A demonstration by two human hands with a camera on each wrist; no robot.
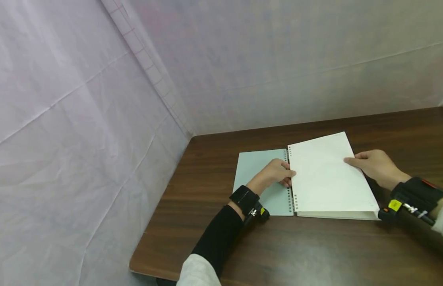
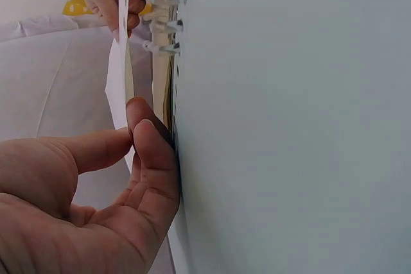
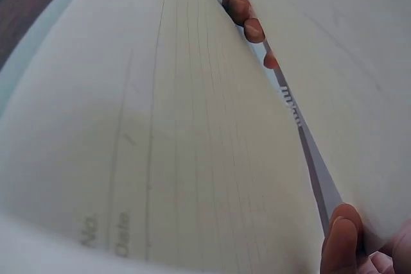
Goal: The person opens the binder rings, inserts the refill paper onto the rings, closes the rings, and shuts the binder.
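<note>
- Centrally, we see a ring-bound notebook (image 1: 314, 178) lying open on the dark wooden surface (image 1: 314, 254), near its far left corner, with the pale blue cover (image 1: 258, 174) folded out flat to the left and the thick stack of white pages to the right.
- Our left hand (image 1: 275, 172) sits at the plastic rings (image 2: 166, 27) of the spine; in the left wrist view the thumb and forefinger (image 2: 154, 158) pinch the punched edge of a single sheet (image 2: 123, 36) just beside the binding, which we judge gives control right where the paper meets the rings.
- Our right hand (image 1: 375, 165) holds the outer, right-hand edge of the top page; in the right wrist view its fingers (image 3: 343, 235) curl over that edge, with the ruled lines of the paper and a faint "No." and "Date" heading running beneath, so the sheet seems steadied at both ends.
- That page bows slightly upward between the two hands rather than lying flat on the stack.
- Both wrists carry black straps with small cameras, and dark sleeves (image 1: 217, 238) cover the forearms.
- Behind and to the left, a creased pale sheet (image 1: 82, 119) hangs as a backdrop on two sides of the surface.
</note>
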